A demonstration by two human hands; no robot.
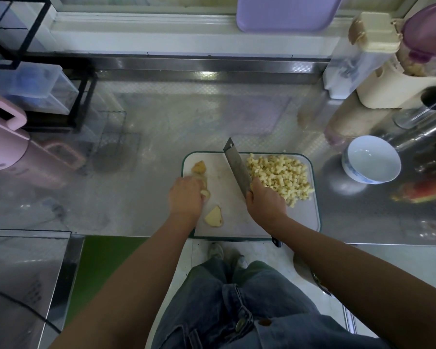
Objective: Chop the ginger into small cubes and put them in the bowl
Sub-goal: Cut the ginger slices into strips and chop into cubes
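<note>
At the far left of the frame stands one pink machine (3, 149). It has small white writing on it, too small to read. Above it, in the upper left, is one black rack (83, 96) with clear drawers.

All of this sits on a shiny metal worktop (161, 122). In the middle of the frame lies one white cutting board (237, 222) with a green edge.

On the left part of the board is one lumpy ginger piece (199, 169) with brown skin. The left hand (185, 195) sits on top of it, its fingers curled over it to hold it down. Just below that hand lies one flat ginger slice (214, 216), alone on the board.

Next comes one knife (237, 167) with a wide metal blade. Its tip points to the top of the frame. The right hand (264, 200) grips the knife's handle, with its fingers wrapped round it. The dark end of the handle peeks out under the wrist.

Just right of the blade is one heap of ginger cubes (280, 177), too many to count. They lie on the right part of the board.

To the right of the board, near it but not touching, stands one white bowl (355, 172) with blue marks on its side.

At the top middle leans one purple tray (287, 11). In the upper right stand two tubs, one with a cream lid (378, 31) and one with a purple lid (431, 34).
</note>
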